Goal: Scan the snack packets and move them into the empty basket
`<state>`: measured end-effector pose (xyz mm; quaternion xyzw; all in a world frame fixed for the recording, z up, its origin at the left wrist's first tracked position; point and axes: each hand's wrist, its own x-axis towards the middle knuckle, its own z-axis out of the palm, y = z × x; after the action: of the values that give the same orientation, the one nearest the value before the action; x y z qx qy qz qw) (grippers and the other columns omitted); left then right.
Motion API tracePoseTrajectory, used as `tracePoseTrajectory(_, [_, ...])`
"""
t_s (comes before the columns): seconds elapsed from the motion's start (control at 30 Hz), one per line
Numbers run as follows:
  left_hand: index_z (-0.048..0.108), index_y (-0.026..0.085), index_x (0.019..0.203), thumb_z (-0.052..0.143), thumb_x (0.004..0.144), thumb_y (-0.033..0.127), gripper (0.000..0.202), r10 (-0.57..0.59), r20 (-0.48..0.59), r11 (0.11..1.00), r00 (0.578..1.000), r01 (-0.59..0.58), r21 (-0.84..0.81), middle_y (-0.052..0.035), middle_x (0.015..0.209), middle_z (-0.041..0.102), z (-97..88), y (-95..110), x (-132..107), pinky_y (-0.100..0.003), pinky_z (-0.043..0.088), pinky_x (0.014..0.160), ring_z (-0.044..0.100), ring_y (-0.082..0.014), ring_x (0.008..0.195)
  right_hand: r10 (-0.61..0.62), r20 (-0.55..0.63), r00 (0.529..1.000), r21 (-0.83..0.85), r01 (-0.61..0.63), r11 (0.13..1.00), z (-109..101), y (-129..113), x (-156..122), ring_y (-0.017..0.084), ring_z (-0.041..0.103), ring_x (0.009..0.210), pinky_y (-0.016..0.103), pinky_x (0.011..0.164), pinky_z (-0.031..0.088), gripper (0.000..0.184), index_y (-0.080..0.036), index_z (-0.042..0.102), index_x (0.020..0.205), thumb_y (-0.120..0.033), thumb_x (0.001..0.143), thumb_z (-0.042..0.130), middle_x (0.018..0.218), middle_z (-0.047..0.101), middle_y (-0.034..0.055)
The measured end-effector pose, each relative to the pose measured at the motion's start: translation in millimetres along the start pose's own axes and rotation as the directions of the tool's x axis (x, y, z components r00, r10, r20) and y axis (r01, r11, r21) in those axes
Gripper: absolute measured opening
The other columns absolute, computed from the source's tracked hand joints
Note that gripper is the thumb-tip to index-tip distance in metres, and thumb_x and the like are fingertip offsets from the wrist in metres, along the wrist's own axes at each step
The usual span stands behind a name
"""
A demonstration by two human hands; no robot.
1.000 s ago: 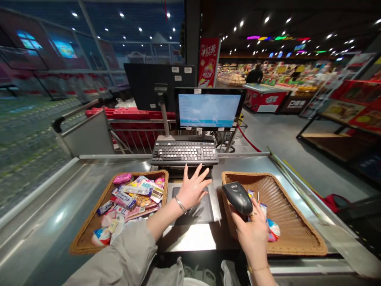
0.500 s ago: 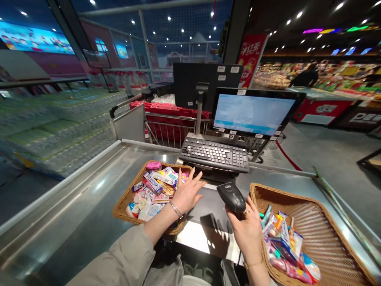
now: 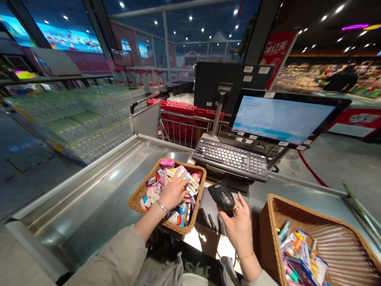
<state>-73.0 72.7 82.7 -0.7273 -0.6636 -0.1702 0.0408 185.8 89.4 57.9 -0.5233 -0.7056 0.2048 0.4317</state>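
Observation:
My left hand (image 3: 173, 191) reaches into a wicker basket (image 3: 135, 198) full of several small snack packets (image 3: 178, 173), its fingers spread over the packets and touching them. My right hand (image 3: 238, 226) grips a black handheld barcode scanner (image 3: 221, 195) over the steel counter between the two baskets. A second wicker basket (image 3: 300, 208) at the right holds a smaller pile of packets (image 3: 297, 254).
A keyboard (image 3: 231, 159) and a lit touchscreen (image 3: 281, 119) stand behind the baskets. The steel checkout counter (image 3: 95, 198) runs to the left. Red shopping carts (image 3: 181, 119) are parked beyond it. Store shelves and a person show far right.
My left hand moved from the counter near the keyboard into the left basket onto the packets. My head turned left, shifting the view. The scanner stays in my right hand.

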Motion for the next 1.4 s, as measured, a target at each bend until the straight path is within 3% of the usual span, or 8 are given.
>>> tracePoseTrajectory(0.3, [0.061, 0.031, 0.122, 0.061, 0.086, 0.032, 0.036, -0.079, -0.043, 0.995, 0.996, 0.081, 0.058, -0.0078, 0.147, 0.046, -3.4, -44.7, -1.3, -0.073, -0.005, 0.110, 0.030, -0.0340, 0.142, -0.021, 0.071, 0.997, -0.007, 0.021, 1.000, 20.1, -14.8, 7.9, 0.030, 0.035, 0.136, 0.050, 0.109, 0.034, 0.026, -0.021, 0.072, 0.094, -0.033, 0.073, 0.061, 0.116, 0.068, 0.0070])
tracePoseTrajectory(0.47, [0.061, 0.032, 0.122, 0.060, 0.086, 0.032, 0.036, -0.093, -0.010, 0.993, 0.996, 0.093, 0.073, -0.0067, 0.148, 0.045, 4.0, -74.3, 4.9, -0.075, -0.007, 0.107, 0.030, -0.0344, 0.142, -0.042, 0.103, 0.994, -0.016, 0.044, 0.999, 29.8, -18.6, 10.4, 0.030, 0.034, 0.138, 0.051, 0.110, 0.033, 0.026, -0.021, 0.073, 0.093, -0.031, 0.072, 0.062, 0.119, 0.067, 0.0063])
tracePoseTrajectory(0.77, [0.061, 0.036, 0.121, 0.069, 0.080, 0.029, 0.043, 0.047, 0.064, 0.987, 0.997, -0.057, 0.148, -0.0051, 0.148, 0.046, 11.0, -121.3, 26.9, -0.073, -0.013, 0.106, 0.022, -0.0340, 0.145, -0.038, 0.114, 0.993, -0.030, 0.041, 0.999, 42.7, -21.3, 16.1, 0.031, 0.035, 0.137, 0.052, 0.109, 0.036, 0.028, -0.021, 0.074, 0.094, -0.034, 0.072, 0.063, 0.119, 0.067, 0.0066])
tracePoseTrajectory(1.03, [0.066, 0.037, 0.113, 0.070, 0.079, 0.036, 0.034, 0.194, 0.196, 0.965, 0.961, -0.223, 0.139, -0.0034, 0.148, 0.046, 21.7, -143.8, 47.7, -0.071, -0.018, 0.104, 0.021, -0.0355, 0.145, -0.009, 0.124, 0.992, -0.061, 0.017, 0.998, 50.4, -24.9, 21.3, 0.031, 0.035, 0.137, 0.051, 0.110, 0.036, 0.030, -0.021, 0.073, 0.099, -0.032, 0.073, 0.062, 0.122, 0.066, 0.0062])
tracePoseTrajectory(1.4, [0.062, 0.038, 0.120, 0.061, 0.084, 0.030, 0.037, 0.288, 0.157, 0.949, 0.945, -0.304, 0.084, -0.0004, 0.144, 0.051, 39.6, -148.3, 54.2, -0.069, -0.020, 0.106, 0.024, -0.0310, 0.145, 0.016, 0.091, 0.996, -0.052, -0.011, 0.999, 54.7, -23.6, 26.3, 0.031, 0.037, 0.136, 0.052, 0.109, 0.037, 0.030, -0.022, 0.074, 0.097, -0.032, 0.072, 0.061, 0.121, 0.066, 0.0051])
